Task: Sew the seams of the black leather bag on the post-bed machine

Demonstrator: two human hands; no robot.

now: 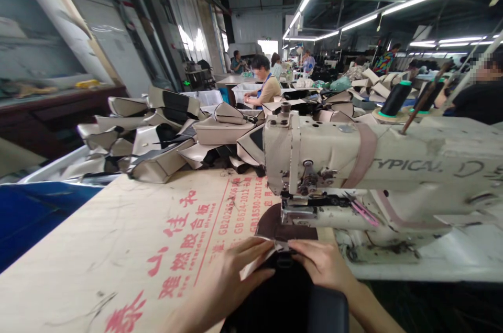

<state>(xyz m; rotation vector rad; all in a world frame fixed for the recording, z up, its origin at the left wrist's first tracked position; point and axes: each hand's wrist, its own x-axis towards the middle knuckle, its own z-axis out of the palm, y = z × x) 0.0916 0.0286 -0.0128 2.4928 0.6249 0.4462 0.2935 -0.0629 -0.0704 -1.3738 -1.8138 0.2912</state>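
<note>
My left hand (239, 265) and right hand (326, 265) are both closed on a black workpiece (281, 296), one at either side of its upper edge, just in front of the sewing machine (318, 157). My left thumb and fingers stand slightly apart around its pale edge; my right fingers lie bent over the other side, and the fingertips underneath are hidden. The workpiece runs out of view towards me, so its full shape is lost, and its black surface swallows most of the detail (I make out a small dark buckle (283, 261) near the top, little more).

A rounded dark brown panel (269, 223) lies at the machine's working end, partly covered by it. Whether it is joined to the black workpiece I cannot tell, and I cannot make out the needle. Pink-handled snips (365, 212), if that is what they are, rest on the machine's lower arm. Lettering reading "TYPICAL" marks the machine's side, with more writing cut off at the right. Behind its top stands a black thread cone (396, 98); a rod half covers a second.

Left of the machine spreads a plywood board (86, 270), its red print partly under my left arm. Beyond that, a heap of beige-and-black pieces (157, 160) overlaps too much to count. Past the machine sits a co-worker in a tan top (269, 92), legs hidden.
</note>
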